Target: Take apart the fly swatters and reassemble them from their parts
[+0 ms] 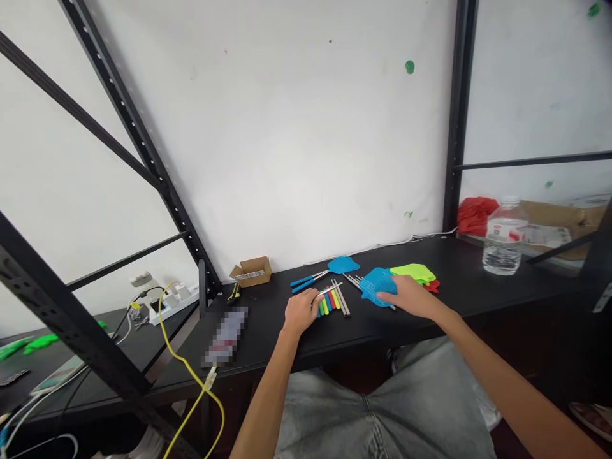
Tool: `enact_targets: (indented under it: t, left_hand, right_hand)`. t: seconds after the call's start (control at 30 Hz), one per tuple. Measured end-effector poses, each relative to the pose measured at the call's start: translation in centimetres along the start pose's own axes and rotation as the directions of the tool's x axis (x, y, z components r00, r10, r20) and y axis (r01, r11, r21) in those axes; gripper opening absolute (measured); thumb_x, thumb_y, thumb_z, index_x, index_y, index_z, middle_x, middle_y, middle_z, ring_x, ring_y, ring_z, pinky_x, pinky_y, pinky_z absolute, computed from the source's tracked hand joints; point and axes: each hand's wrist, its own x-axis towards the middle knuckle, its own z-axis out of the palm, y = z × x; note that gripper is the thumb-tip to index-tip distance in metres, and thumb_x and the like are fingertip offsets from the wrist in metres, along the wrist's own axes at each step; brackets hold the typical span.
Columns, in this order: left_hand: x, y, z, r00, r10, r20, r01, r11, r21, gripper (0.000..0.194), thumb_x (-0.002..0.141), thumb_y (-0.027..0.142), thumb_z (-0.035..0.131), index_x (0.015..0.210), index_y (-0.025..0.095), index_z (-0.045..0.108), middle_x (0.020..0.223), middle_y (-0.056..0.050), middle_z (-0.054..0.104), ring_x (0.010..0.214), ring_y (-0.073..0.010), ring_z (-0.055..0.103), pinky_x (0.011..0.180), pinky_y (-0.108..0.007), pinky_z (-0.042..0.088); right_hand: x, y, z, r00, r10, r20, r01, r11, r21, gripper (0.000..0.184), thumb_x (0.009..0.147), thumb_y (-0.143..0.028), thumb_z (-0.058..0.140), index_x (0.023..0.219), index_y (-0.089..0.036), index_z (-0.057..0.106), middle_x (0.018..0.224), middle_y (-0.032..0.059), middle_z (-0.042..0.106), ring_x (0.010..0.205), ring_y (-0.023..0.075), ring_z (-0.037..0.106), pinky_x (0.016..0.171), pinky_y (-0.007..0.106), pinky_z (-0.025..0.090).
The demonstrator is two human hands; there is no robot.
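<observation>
My left hand [300, 310] is closed around a thin metal rod [331, 289], which points to the right; its grip end is hidden in the fist. My right hand [409, 294] pinches a blue fly swatter head [375, 286], thumb on its near side. Between the hands lie several coloured handles [329, 301] in blue, green, yellow and red, with bare metal rods [341, 299] alongside. Behind them are blue-handled swatters [310, 281] and another blue swatter head [343, 264]. Yellow-green swatter heads [415, 273] and red ones [433, 286] are stacked beyond my right hand.
A small open cardboard box [252, 272], a box cutter [234, 294] and a blurred-out phone [226, 336] with a yellow cable [185, 360] occupy the left of the black table [268, 338]. A water bottle [504, 237] stands at right. Black shelf posts [460, 115] frame both sides.
</observation>
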Motion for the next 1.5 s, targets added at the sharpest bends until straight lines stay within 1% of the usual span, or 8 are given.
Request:
enact_targets:
  t: [0.1,0.23,0.5,0.7,0.8,1.17,1.33,1.5]
  left_hand:
    - [0.0,0.0,0.1,1.0,0.025,0.002,-0.025,1.0,0.003,0.043,0.102,0.043,0.028,0.08,0.021,0.057,0.076,-0.004,0.062,0.068,-0.0169,0.057,0.056,-0.025,0.028]
    - [0.0,0.0,0.1,0.998,0.068,0.007,-0.068,0.998,-0.013,0.041,0.102,0.044,0.031,0.082,0.02,0.058,0.077,-0.004,0.062,0.071,-0.0168,0.058,0.057,-0.025,0.03]
    - [0.0,0.2,-0.2,0.993,0.119,-0.011,-0.119,0.991,-0.053,0.039,0.101,0.044,0.035,0.086,0.02,0.061,0.08,-0.004,0.063,0.072,-0.0161,0.058,0.06,-0.025,0.034]
    - [0.0,0.3,-0.3,0.992,0.123,-0.009,-0.123,0.991,-0.05,0.038,0.101,0.043,0.036,0.087,0.02,0.062,0.079,-0.004,0.062,0.071,-0.0157,0.058,0.06,-0.025,0.033]
    - [0.0,0.4,-0.4,0.992,0.128,-0.012,-0.128,0.99,-0.054,0.038,0.101,0.043,0.036,0.087,0.02,0.063,0.08,-0.004,0.063,0.071,-0.016,0.058,0.06,-0.025,0.034]
    - [-0.1,0.6,-0.7,0.992,0.123,-0.016,-0.123,0.99,-0.063,0.038,0.1,0.043,0.037,0.086,0.02,0.063,0.079,-0.004,0.063,0.069,-0.0152,0.057,0.06,-0.025,0.034]
    - [-0.1,0.6,-0.8,0.993,0.119,-0.004,-0.119,0.991,-0.065,0.039,0.1,0.044,0.036,0.085,0.02,0.064,0.079,-0.004,0.062,0.069,-0.0151,0.057,0.061,-0.025,0.036]
    - [-0.1,0.7,-1.0,0.992,0.127,0.003,-0.126,0.99,-0.067,0.039,0.1,0.044,0.036,0.085,0.02,0.063,0.08,-0.004,0.062,0.07,-0.0152,0.057,0.062,-0.025,0.036]
  right_hand:
    - [0.3,0.3,0.0,0.998,0.008,-0.063,0.0,0.991,0.134,0.036,0.081,-0.053,0.058,0.071,-0.019,0.066,0.065,0.0041,0.064,0.065,0.0229,0.059,0.064,0.033,0.047]
    - [0.5,0.8,0.1,0.993,0.033,-0.113,0.001,0.957,0.289,0.037,0.079,-0.054,0.061,0.07,-0.019,0.066,0.066,0.0041,0.065,0.066,0.0226,0.059,0.066,0.035,0.049]
    - [0.3,-0.2,1.3,0.999,0.041,-0.015,-0.03,0.886,0.463,0.037,0.079,-0.054,0.064,0.074,-0.018,0.066,0.071,0.0054,0.067,0.068,0.0224,0.062,0.064,0.034,0.052]
    - [0.3,-1.0,1.9,0.999,0.043,0.03,-0.052,0.875,0.481,0.036,0.079,-0.054,0.064,0.071,-0.019,0.06,0.066,0.0027,0.063,0.058,0.0189,0.059,0.053,0.031,0.051]
    - [0.2,-1.1,2.0,0.998,0.056,0.028,-0.063,0.875,0.48,0.036,0.079,-0.054,0.064,0.072,-0.019,0.059,0.065,0.0017,0.062,0.055,0.0178,0.058,0.05,0.031,0.051]
    - [0.3,-0.5,2.5,0.999,0.04,0.018,-0.044,0.872,0.487,0.035,0.079,-0.053,0.065,0.071,-0.019,0.059,0.066,0.0012,0.061,0.058,0.017,0.057,0.052,0.029,0.051]
    - [0.2,-0.8,2.2,0.998,0.057,0.035,-0.066,0.869,0.49,0.038,0.078,-0.056,0.066,0.071,-0.019,0.058,0.065,0.0008,0.059,0.058,0.017,0.055,0.053,0.03,0.05]
    - [0.2,-0.8,2.0,0.999,0.026,0.038,-0.041,0.884,0.466,0.041,0.076,-0.058,0.065,0.067,-0.02,0.055,0.062,0.0004,0.057,0.058,0.0169,0.053,0.057,0.032,0.05]
